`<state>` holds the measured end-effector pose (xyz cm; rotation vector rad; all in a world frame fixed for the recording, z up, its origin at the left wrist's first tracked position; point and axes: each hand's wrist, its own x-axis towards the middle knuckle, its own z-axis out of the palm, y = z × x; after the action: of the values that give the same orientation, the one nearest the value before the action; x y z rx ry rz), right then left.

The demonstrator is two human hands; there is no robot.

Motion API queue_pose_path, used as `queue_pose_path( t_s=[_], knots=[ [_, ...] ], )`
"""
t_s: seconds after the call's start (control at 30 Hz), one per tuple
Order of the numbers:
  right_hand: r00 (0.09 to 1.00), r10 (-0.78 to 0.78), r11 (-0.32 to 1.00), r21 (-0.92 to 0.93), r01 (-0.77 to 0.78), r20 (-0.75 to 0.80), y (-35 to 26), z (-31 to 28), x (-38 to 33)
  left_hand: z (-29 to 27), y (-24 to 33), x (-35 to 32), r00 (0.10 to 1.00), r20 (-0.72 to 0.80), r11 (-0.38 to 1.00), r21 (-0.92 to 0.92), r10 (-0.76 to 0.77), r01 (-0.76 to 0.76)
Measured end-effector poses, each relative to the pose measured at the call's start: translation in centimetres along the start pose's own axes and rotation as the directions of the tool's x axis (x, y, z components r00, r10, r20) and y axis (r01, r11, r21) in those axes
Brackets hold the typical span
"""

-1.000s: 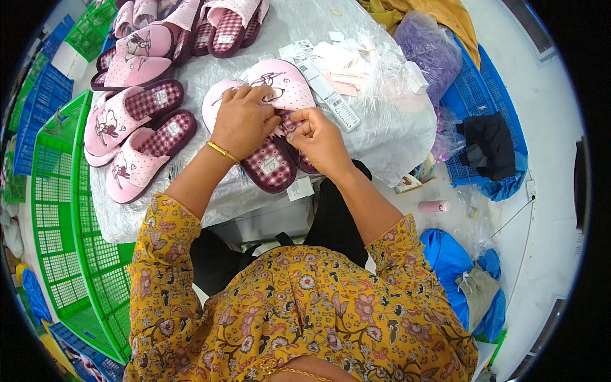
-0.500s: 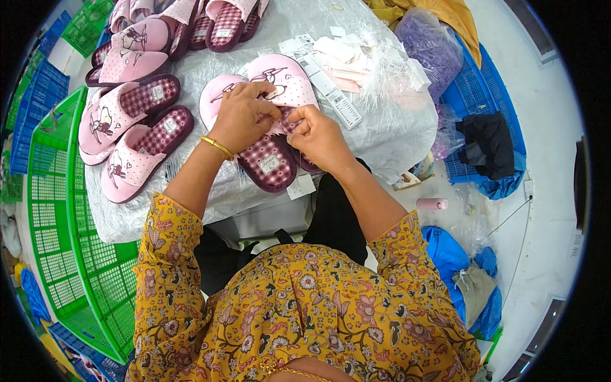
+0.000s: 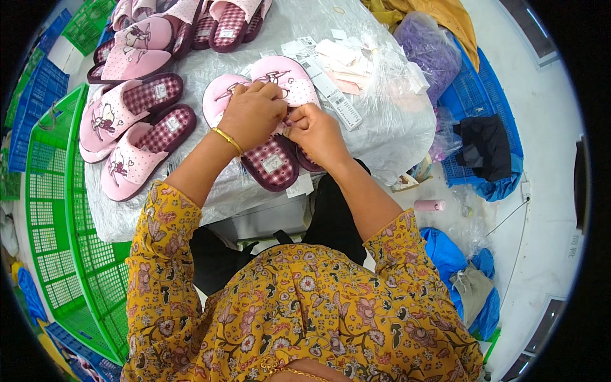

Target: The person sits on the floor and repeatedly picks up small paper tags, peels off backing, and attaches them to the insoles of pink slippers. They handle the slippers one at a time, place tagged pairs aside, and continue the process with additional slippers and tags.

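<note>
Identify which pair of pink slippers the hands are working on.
The pair at the table's near edge, under both hands; the left hand and right hand rest on it, the other pairs lie untouched.

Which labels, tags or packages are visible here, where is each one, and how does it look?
Paper tags: white strips, heaped on the table behind the hands.
Hang tag: white, at the table's front edge.
Insole labels: small white rectangles on checked slipper insoles.
Plastic bag: purple, translucent, right of the table.

Mustard-yellow floral blouse, elbow-length sleeves; thin gold bangle (image 3: 227,140) on left wrist; dark trousers.
</note>
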<state>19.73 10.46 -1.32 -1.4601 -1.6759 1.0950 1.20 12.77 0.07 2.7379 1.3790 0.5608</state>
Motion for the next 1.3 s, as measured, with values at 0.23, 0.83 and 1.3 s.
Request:
queue_pose_path(
  t_s=[0.23, 0.83, 1.3],
  knots=[
    [0.998, -0.031, 0.958, 0.283, 0.044, -0.050, 1.2, 0.2, -0.1, -2.0, -0.1, -0.5, 0.980, -0.195, 0.983, -0.186, -0.043, 0.006],
    [0.977, -0.213, 0.923, 0.333, 0.193, 0.024, -1.6, 2.2, -1.7, -3.6, 0.4, -5.1, 0.926, -0.377, 0.987, -0.155, -0.024, -0.038],
    [0.953, -0.276, 0.939, -0.248, 0.239, -0.125, -2.4, 4.4, -1.2, 0.0, -1.1, -5.3, 0.947, -0.243, 0.957, -0.250, -0.211, 0.149]
  ],
)
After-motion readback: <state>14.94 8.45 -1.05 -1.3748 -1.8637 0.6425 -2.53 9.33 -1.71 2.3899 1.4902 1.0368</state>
